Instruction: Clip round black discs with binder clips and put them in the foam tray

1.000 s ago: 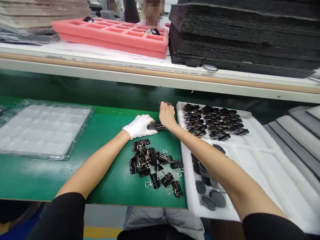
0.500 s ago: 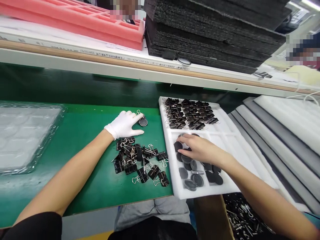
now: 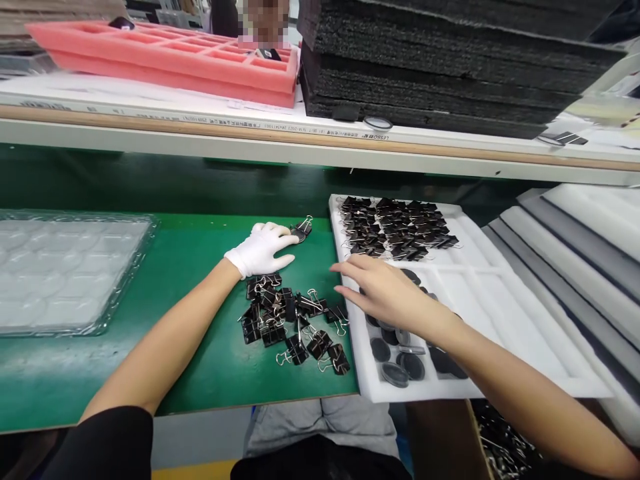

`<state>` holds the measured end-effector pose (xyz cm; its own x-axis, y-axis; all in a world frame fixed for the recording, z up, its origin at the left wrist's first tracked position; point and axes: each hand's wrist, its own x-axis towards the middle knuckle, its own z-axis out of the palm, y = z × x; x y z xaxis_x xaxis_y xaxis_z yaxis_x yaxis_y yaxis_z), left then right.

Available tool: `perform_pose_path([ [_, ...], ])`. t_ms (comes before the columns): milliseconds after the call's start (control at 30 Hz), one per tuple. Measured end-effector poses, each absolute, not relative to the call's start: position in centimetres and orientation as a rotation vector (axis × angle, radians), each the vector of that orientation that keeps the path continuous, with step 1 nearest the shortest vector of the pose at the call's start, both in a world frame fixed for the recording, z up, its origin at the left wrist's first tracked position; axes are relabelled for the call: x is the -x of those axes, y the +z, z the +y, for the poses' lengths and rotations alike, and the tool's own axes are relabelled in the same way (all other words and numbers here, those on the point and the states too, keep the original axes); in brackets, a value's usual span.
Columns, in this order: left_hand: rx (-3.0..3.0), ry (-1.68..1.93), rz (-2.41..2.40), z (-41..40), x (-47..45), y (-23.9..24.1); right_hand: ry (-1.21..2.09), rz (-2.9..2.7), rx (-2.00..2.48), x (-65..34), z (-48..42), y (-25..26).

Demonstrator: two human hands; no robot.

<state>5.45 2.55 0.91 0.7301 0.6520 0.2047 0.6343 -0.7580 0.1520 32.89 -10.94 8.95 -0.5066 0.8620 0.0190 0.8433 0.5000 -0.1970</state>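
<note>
My left hand (image 3: 263, 248), in a white glove, rests on the green table with thumb and fingers apart. Its index fingertip touches a dark round disc (image 3: 299, 235) with a black binder clip (image 3: 304, 227) on it. My bare right hand (image 3: 377, 287) is over the left edge of the white foam tray (image 3: 493, 313), fingers apart and nothing visible between them. Under and beside it, dark round discs (image 3: 411, 365) lie in the tray's near compartments, partly hidden by the hand. Rows of binder clips (image 3: 400, 227) fill the far part. A loose pile of binder clips (image 3: 273, 310) lies between my hands.
A clear plastic tray (image 3: 75, 273) lies at the left. White and grey foam sheets (image 3: 575, 267) lean at the right. On the shelf above are a pink foam tray (image 3: 175, 63) and stacked black foam (image 3: 425, 73). A box of clips (image 3: 505, 440) stands below the table edge.
My right hand has lifted from the discs and shifted left to the tray's edge. The clip and disc at my left fingertips have turned, and the camera view has shifted.
</note>
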Motion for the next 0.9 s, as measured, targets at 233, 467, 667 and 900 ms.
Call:
perform_pose_path([
  [233,-2.775,0.647,1.316,2.8,-5.4,0.2,0.391,-2.25,1.94,-24.9,-0.3,6.6],
  [467,-2.471,0.881,1.507,4.3,-4.5,-0.1,0.502,-2.354,1.744,-23.5,3.8,4.7],
  [667,-2.515,0.737,1.299,4.1,-4.8,0.2,0.78,-2.562,1.147,-25.8,2.9,4.9],
  [900,-2.657,0.567,1.315,3.7,-5.4,0.1,0.996,-2.698,1.164,-28.6,-3.6,8.6],
])
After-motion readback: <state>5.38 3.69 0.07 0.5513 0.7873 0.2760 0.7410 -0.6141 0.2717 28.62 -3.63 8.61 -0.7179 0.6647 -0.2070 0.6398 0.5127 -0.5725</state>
